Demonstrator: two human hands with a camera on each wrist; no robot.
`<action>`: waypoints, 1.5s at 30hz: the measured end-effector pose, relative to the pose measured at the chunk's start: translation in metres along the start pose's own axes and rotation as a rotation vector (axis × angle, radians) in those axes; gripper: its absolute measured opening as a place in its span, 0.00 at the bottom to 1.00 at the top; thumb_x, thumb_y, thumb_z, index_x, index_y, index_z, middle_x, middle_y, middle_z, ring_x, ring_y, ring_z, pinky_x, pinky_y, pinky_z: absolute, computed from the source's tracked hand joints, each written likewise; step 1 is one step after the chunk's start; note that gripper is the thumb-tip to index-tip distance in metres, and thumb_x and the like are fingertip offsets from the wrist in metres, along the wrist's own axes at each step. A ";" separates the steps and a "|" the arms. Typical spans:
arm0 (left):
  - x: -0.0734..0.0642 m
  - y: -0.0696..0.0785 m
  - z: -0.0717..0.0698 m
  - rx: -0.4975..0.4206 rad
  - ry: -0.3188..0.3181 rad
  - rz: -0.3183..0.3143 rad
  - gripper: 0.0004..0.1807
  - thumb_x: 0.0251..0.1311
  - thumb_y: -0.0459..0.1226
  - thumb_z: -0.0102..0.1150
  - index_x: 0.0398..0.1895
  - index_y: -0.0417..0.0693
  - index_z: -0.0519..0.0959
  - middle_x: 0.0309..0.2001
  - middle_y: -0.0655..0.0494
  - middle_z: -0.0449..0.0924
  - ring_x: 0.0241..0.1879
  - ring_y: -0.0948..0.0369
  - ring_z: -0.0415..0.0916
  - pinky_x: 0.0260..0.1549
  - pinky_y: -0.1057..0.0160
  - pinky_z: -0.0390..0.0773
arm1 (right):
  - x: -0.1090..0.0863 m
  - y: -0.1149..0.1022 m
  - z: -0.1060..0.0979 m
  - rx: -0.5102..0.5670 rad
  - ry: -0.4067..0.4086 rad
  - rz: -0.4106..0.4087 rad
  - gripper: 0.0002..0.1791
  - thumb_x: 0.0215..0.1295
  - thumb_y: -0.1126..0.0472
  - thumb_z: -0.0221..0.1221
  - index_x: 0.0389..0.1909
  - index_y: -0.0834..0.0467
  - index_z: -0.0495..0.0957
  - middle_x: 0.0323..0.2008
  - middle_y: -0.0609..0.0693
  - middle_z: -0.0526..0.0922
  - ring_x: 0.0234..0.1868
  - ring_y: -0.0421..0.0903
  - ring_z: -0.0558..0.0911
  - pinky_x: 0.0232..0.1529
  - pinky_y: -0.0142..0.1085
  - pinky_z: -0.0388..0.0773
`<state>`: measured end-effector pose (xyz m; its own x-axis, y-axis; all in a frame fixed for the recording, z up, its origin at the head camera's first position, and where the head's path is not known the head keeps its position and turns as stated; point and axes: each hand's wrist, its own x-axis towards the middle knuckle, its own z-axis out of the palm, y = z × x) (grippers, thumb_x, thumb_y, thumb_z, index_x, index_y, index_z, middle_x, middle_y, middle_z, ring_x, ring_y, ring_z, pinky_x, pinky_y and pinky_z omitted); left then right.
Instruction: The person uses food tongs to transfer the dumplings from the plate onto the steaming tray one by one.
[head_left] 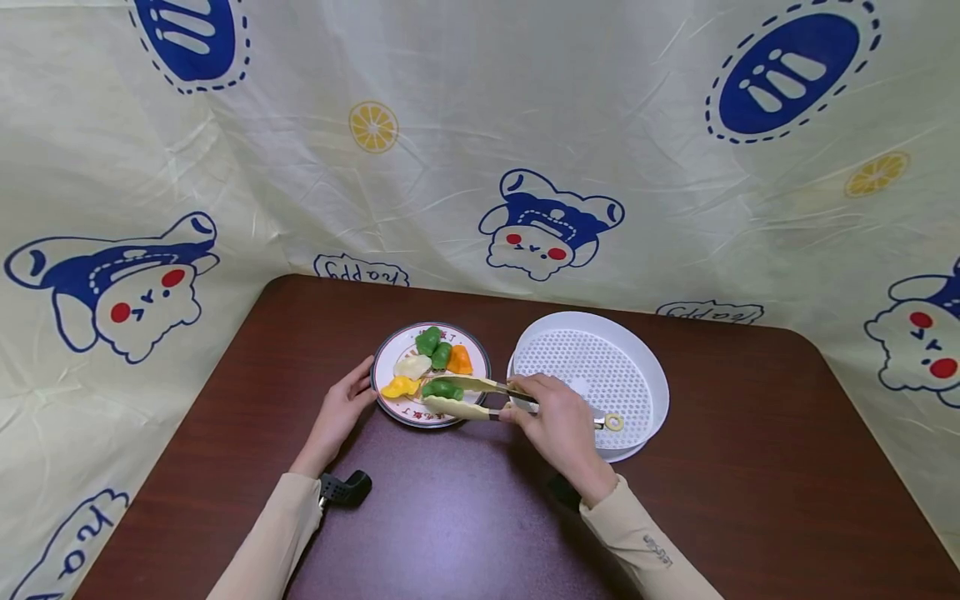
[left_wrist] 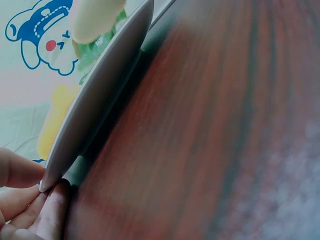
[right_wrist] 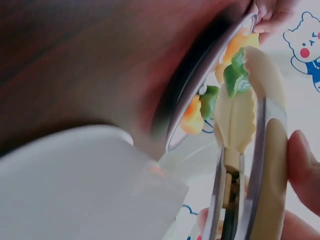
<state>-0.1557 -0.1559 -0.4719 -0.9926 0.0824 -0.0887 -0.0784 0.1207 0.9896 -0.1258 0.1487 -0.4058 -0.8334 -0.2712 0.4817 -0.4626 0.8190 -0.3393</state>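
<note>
My left hand (head_left: 347, 407) pinches the left rim of a round white plate (head_left: 388, 360), its thumb above and its fingers beneath. In my right hand (head_left: 558, 421) is a pair of cream-tipped food tongs (head_left: 474, 383). Between the tong tips sits a green pepper-like piece (right_wrist: 236, 75), over the front of the plate; whether it touches the plate I cannot tell. Also on the plate are green pieces (head_left: 427, 341), an orange piece (head_left: 460, 361), a yellow piece (head_left: 400, 387) and a whitish piece (head_left: 412, 367).
Right of the plate stands a white round basket (head_left: 657, 392) with a perforated bottom, partly behind my right hand and the tongs' ring end. Everything rests on a dark brown table (head_left: 750, 467). A patterned cloth (head_left: 427, 200) hangs behind its far edge.
</note>
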 end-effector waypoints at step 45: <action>-0.001 0.001 0.001 0.021 0.016 -0.015 0.30 0.67 0.26 0.45 0.73 0.38 0.54 0.71 0.43 0.55 0.65 0.49 0.60 0.59 0.64 0.64 | -0.001 0.059 -0.079 0.030 0.011 0.101 0.27 0.44 0.58 0.74 0.49 0.57 0.83 0.40 0.52 0.84 0.39 0.51 0.80 0.30 0.45 0.70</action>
<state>-0.1546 -0.1545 -0.4711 -0.9928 0.0644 -0.1014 -0.0914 0.1424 0.9856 -0.1286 0.2376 -0.3625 -0.8728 -0.1823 0.4527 -0.3856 0.8262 -0.4107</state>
